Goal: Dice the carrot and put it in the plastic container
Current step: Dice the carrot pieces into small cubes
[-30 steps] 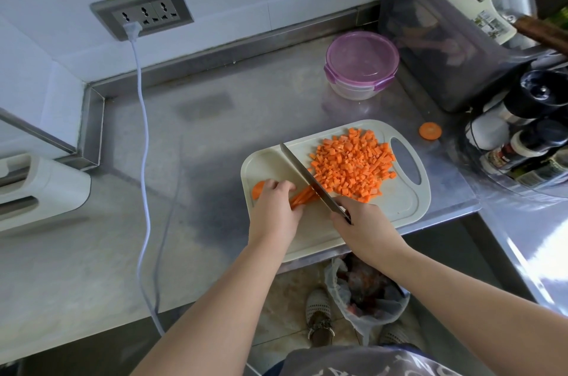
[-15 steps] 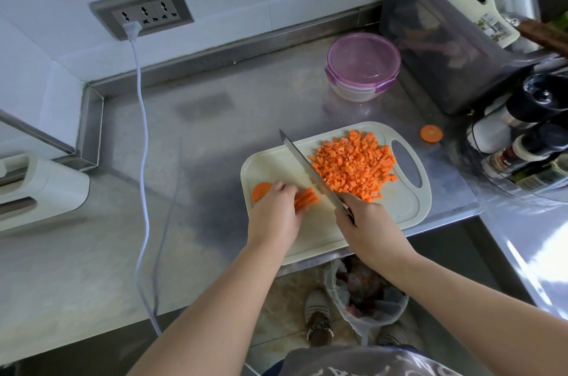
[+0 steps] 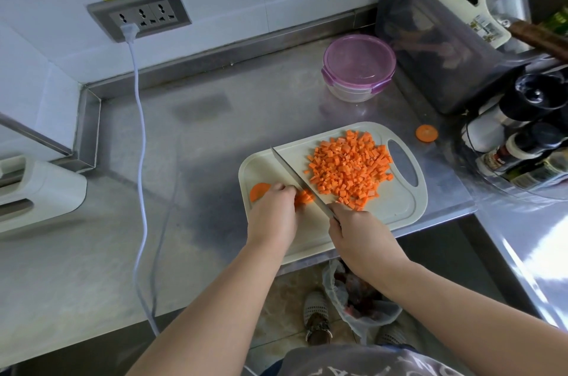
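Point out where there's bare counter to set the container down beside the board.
Bare steel counter lies between the white cable and the cutting board, and behind the board left of the plastic container. Right of the board is crowded: carrot slice, dark bin, bottles.

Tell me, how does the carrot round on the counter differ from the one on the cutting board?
The counter round lies on bare steel beside the bottles, fully in view; the board round sits at the cutting board's left end, partly hidden by the left hand. Both are flat, orange, undiced.
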The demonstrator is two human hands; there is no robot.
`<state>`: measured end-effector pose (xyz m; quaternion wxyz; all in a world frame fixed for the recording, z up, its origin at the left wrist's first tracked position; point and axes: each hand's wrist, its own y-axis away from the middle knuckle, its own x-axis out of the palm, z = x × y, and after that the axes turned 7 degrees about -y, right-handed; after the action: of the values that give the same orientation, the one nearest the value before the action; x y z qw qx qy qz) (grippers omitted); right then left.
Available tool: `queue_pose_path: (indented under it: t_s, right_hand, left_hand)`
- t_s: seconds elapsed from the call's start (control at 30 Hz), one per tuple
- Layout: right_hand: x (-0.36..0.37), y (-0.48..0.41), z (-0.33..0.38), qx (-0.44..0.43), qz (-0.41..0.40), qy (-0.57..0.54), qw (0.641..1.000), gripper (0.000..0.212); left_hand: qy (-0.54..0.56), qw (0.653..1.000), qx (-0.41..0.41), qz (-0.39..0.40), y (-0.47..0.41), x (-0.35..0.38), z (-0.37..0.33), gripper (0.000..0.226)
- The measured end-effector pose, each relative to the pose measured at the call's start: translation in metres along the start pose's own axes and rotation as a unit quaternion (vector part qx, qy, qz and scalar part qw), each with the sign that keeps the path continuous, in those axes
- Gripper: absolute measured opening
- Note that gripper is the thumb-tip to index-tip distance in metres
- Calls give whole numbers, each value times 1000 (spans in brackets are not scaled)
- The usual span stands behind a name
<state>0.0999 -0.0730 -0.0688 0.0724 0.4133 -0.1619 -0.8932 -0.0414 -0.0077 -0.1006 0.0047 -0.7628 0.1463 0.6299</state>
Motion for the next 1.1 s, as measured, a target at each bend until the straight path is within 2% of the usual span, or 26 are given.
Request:
queue_pose_path:
  t_s: [0.27,0.4,0.53,0.67,0.87,1.1]
  right_hand:
    - [5,-7,0,23,46,71,996,17]
    - [6,-12,3,48,71,98,991,24]
    - [6,-18,3,66,73,60,993,23]
    - [-3,-15,2,54,28,-19,998,24]
    - [-8,-4,3,6,10,2,1000,24]
    - [-3,4,8,20,49,44,998,32]
  left_hand:
    - [-9,1000,17,3,-1,0,-1,10]
    - [0,1000,24,1,-1,-2,-1,8]
    - [10,1000,29,-7,1,-3,-2,13]
    - [31,999,24,-12,1,-5,-2,17]
    - [52,999,0,-1,2,-9,0,24]
    - [37,999,-18,-4,7,-15,-2,24]
